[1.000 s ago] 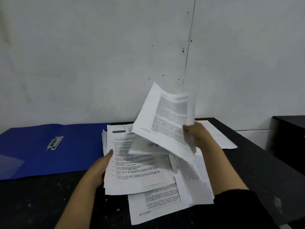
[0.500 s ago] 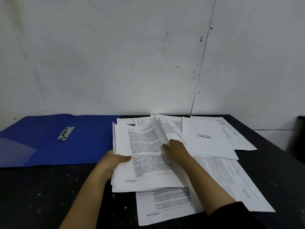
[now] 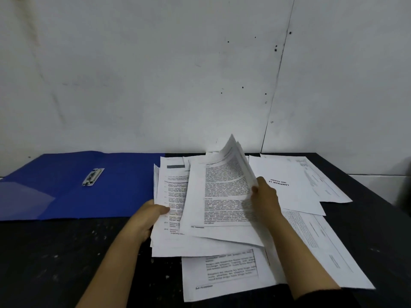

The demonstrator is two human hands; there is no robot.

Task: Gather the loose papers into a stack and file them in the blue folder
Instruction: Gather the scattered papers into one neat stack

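Note:
A blue folder (image 3: 71,187) lies open flat at the back left of the black table, its metal clip (image 3: 93,177) showing. A rough stack of printed papers (image 3: 222,196) sits in the middle of the table. My left hand (image 3: 151,216) grips the stack's left edge, thumb on top. My right hand (image 3: 264,196) holds the right edge of the top sheets, which curl upward. More loose sheets lie spread to the right (image 3: 289,185) and toward me (image 3: 231,272).
The black table (image 3: 55,258) is speckled with pale marks and ends against a white wall (image 3: 155,74). Its right edge runs diagonally at the far right, with a pale floor beyond (image 3: 378,185).
My right hand has laid the raised bundle onto the stack and shifted to its right edge, where the top sheets now curl up. My left hand stays on the left edge.

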